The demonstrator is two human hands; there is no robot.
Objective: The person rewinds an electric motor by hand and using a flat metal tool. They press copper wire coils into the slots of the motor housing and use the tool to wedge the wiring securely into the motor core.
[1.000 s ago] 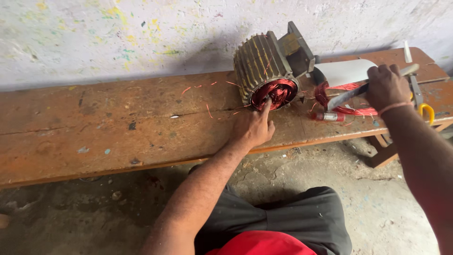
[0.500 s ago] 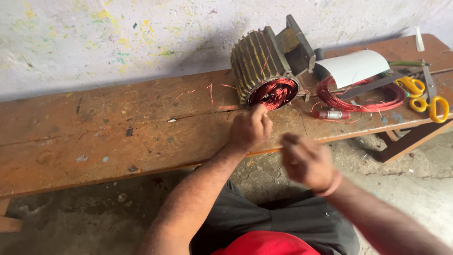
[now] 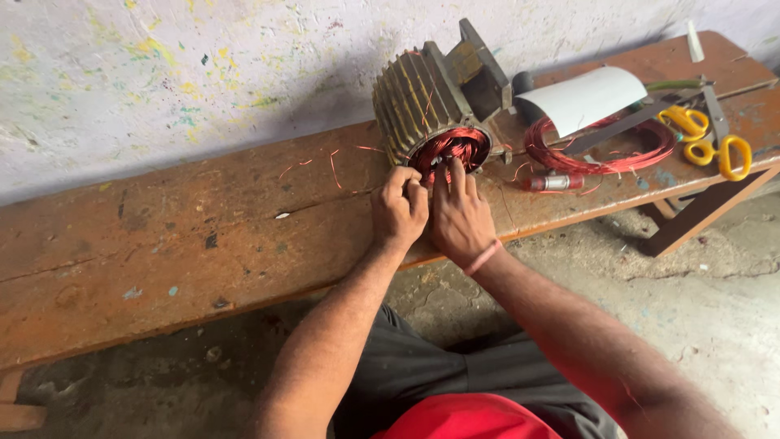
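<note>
A ribbed grey motor housing [image 3: 422, 93] lies on its side on the wooden bench [image 3: 162, 244], its open end with red copper winding [image 3: 452, 146] facing me. My left hand [image 3: 400, 207] is curled tight at the lower left edge of the winding, its fingertips pinched together there. What they pinch is too small to see. Just to the right, my right hand [image 3: 459, 215] has its fingers stretched out, tips resting on the lower part of the winding. A pink band circles that wrist.
Right of the motor lie a coil of red wire [image 3: 597, 150], a curled white sheet [image 3: 585, 97], a small red and silver cylinder [image 3: 552, 182], yellow-handled scissors [image 3: 715, 142] and a dark metal bar [image 3: 626, 126]. Loose copper strands [image 3: 333, 167] litter the bench. A stained wall stands behind.
My right hand came away from the things at the right end of the bench, swung down below its edge, and now rests on the winding beside my left hand. The view has shifted closer.
</note>
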